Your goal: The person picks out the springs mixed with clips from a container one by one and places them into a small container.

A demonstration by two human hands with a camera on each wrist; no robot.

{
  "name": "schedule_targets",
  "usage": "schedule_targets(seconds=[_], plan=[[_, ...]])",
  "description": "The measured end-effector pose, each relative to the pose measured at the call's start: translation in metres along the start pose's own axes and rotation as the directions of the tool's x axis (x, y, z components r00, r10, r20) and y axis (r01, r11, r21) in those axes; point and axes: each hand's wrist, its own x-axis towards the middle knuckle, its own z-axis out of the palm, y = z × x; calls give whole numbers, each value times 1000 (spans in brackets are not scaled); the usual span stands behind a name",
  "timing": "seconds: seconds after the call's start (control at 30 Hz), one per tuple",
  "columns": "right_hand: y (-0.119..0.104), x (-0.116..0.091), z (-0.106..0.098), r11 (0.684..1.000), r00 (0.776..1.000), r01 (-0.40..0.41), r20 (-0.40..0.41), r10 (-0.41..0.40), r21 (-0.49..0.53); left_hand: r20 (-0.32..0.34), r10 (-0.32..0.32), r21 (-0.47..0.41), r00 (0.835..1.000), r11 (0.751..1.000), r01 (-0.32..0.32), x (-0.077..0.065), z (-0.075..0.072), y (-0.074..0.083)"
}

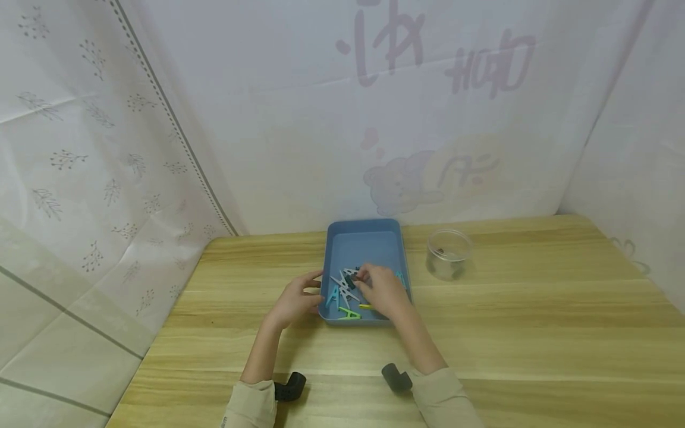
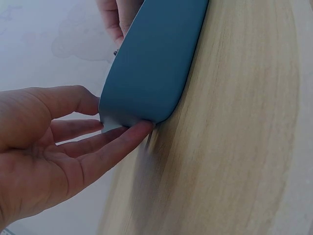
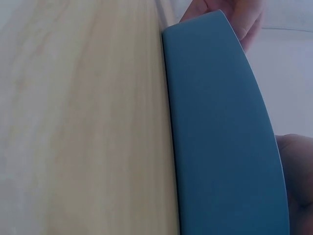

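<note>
Woodgrain tabletop (image 1: 535,333), pale printed sheeting (image 1: 283,119), left fingers (image 2: 118,147) apart against blue tray (image 1: 366,242), right fingers (image 1: 366,271), grip unclear

Smooth matt plastic tray (image 1: 365,245), plastic clips (image 1: 351,315), clear glossy tub (image 1: 447,260), wood-grained tabletop (image 1: 535,297).

Your left hand (image 1: 297,300) blocks the near left side of the tray (image 1: 364,245); your right hand (image 1: 382,290) covers part of the pegs (image 1: 348,295). The tray's far end gives you room. On the desk (image 1: 535,333), a narrow gap separates tray and tub (image 1: 448,263); the sheet (image 1: 299,148) bars you behind.
</note>
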Motion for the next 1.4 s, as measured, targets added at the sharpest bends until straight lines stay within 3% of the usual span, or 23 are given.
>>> schedule_targets(seconds=[0.23,0.83,1.4], plan=[[6,2,-2,998,1000,3,18,-4,58,-10,-2,6,1000,1000,2,0,-1,-1],[5,3,-6,998,1000,9,-17,-8,55,-45,-10,23,999,1000,11,1,-1,-3],[6,4,-15,999,999,23,-24,-22,38,-31,-4,15,999,1000,4,2,1,-3]])
